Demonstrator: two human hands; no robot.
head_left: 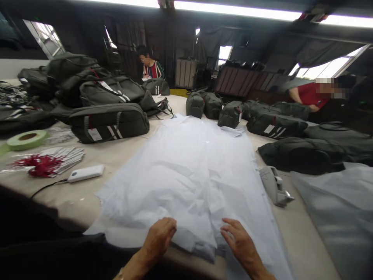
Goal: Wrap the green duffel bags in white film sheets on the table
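A stack of thin, whitish translucent plastic bags (180, 163) lies spread over the table in front of me, creased and reaching past the near edge. My left hand (159, 239) is at the near part of the stack, its fingers curled in and pressed together. What it holds, if anything, is hidden. To the right, my right hand (240, 243) is by the near right part of the plastic, with thumb and fingers apart and nothing between them. A dark green duffel bag (128, 122) with two white stripes and a hang tag stands beyond the stack's left side.
On the left of the table (78, 202) lie a white power bank (86, 173), red-stringed tags (43, 165) and a green tape roll (27, 139). A tape dispenser (275, 186) sits right. More duffel bags (276, 126) line the far side. Two people (310, 95) work across the table.
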